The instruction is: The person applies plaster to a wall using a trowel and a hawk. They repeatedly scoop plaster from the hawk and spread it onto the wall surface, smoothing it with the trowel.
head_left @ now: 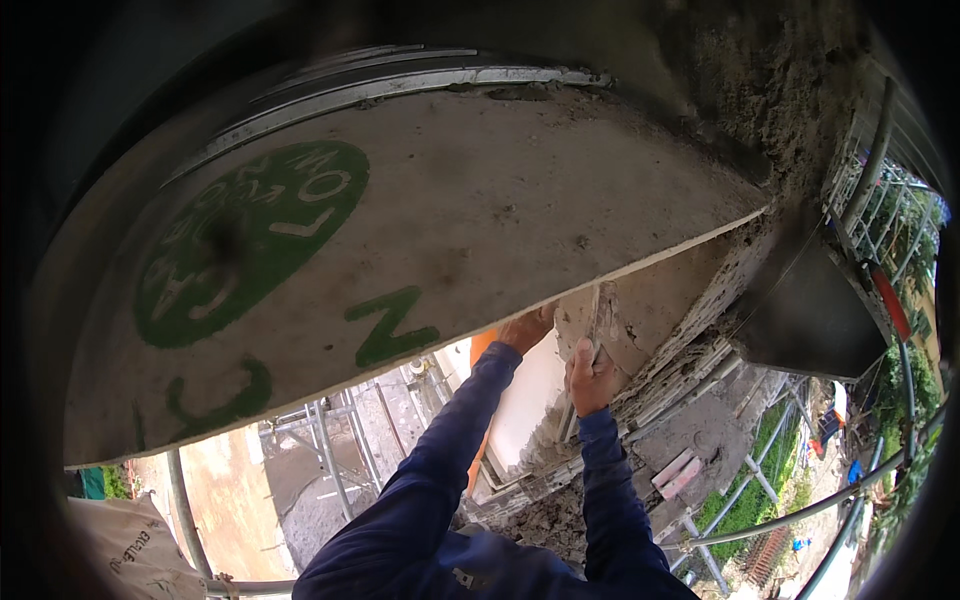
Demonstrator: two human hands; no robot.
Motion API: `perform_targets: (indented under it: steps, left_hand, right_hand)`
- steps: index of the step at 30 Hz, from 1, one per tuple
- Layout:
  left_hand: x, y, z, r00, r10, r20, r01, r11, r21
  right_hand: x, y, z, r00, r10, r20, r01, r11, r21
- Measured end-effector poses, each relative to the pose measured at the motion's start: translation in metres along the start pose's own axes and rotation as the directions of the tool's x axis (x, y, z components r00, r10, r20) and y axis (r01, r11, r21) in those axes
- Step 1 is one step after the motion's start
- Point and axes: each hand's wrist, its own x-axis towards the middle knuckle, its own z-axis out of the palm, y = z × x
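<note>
While both forearms in dark blue sleeves reach up from the lower edge, the left hand (527, 328) goes to the underside of a broad, pale board (500, 190), whose edge hides its fingertips, so I cannot tell whether they pinch anything. The right hand (592, 380), just beside it and a little lower, has its fingers closed around a narrow strip (603, 312) smeared with grey, the thumb laid along it. That strip stands nearly upright below the board's edge, in front of a rough, mortar-smeared surface (655, 310). Between the forearms shows a white panel (528, 405), with something orange (482, 348) near the left wrist. Green painted marks, one a large oval (265, 250), cover the board's left part. Two pinkish blocks (678, 474) lie side by side to the right of the right sleeve. Farther right, a red sleeve (888, 302) wraps a pole, and a printed sack (135, 550) sits at the lower left.
</note>
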Motion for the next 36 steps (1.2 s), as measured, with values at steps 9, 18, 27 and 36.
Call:
perform_targets:
  steps: [9,18,27,36]
  left_hand:
    - [-0.007,0.001,0.010,0.998,-0.068,0.016,0.068,0.997,-0.032]
    - [-0.012,-0.011,0.026,0.999,0.025,-0.037,-0.023,0.999,0.032]
    - [0.001,0.012,0.000,0.998,-0.058,-0.039,0.055,0.996,-0.068]
    - [-0.001,-0.002,-0.002,0.996,-0.059,-0.072,0.052,0.993,-0.107]
  right_hand:
    - [0.018,0.035,-0.010,0.999,0.032,0.019,-0.027,0.974,-0.226]
    - [0.028,0.045,-0.009,0.979,-0.191,-0.068,0.155,0.923,-0.352]
    - [0.020,0.034,0.018,0.814,-0.552,-0.180,0.489,0.819,-0.301]
    - [-0.001,0.026,0.011,0.998,-0.057,0.009,0.051,0.950,0.308]
